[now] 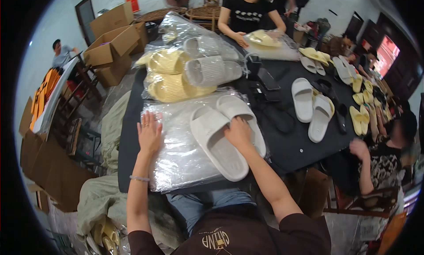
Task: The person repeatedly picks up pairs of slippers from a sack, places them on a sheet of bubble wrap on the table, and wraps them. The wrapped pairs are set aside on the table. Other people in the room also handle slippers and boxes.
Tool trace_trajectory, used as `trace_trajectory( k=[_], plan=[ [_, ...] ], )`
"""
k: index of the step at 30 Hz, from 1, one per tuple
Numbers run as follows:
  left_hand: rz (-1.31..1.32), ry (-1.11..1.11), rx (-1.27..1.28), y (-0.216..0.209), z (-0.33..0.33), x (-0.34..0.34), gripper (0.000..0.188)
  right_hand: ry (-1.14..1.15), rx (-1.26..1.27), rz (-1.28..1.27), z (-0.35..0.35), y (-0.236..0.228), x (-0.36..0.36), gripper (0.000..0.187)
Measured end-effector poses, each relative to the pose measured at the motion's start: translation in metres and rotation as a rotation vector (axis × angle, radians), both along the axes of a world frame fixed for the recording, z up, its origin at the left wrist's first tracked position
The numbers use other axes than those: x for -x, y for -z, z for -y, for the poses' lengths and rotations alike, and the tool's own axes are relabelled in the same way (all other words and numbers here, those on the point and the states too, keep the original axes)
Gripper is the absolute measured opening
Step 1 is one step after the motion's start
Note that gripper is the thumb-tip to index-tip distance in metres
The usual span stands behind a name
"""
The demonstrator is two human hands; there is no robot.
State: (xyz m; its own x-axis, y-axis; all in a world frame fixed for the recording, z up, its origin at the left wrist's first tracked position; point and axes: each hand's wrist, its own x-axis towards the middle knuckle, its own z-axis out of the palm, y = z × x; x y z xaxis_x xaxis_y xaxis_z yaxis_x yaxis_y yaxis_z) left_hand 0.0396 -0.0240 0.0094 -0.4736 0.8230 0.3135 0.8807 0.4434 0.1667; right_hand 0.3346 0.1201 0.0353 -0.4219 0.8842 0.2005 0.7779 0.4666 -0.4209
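Observation:
A stack of clear plastic bags (172, 142) lies on the black-covered table in front of me. My left hand (150, 133) rests on the stack's left edge, fingers stretched out and holding nothing. On the right part of the stack is a pair of light grey slide slippers (229, 160), toes pointing away from me. My right hand (238, 132) grips the pair where the two straps meet, its fingertips partly hidden by the slippers. Just beyond the stack lie bagged yellow slippers (170, 87) and bagged grey slippers (211, 71).
Loose white slippers (302, 100), black slippers (279, 118) and yellow slippers (360, 120) lie on the table's right side. Across the table a person (251, 16) handles a bagged yellow pair. Another person (384, 153) sits at right. Cardboard boxes (110, 45) stand at far left.

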Motion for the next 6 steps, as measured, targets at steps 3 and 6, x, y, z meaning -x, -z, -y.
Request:
trace_trajectory(
  k=[3, 6],
  plan=[
    [-0.251, -0.048, 0.031, -0.012, 0.011, -0.016, 0.056, 0.008, -0.009, -0.075, 0.006, -0.005, 0.0, 0.033],
    [0.139, -0.03, 0.092, -0.036, 0.025, -0.059, 0.064, 0.008, 0.03, -0.047, 0.004, -0.001, -0.003, 0.036]
  ],
)
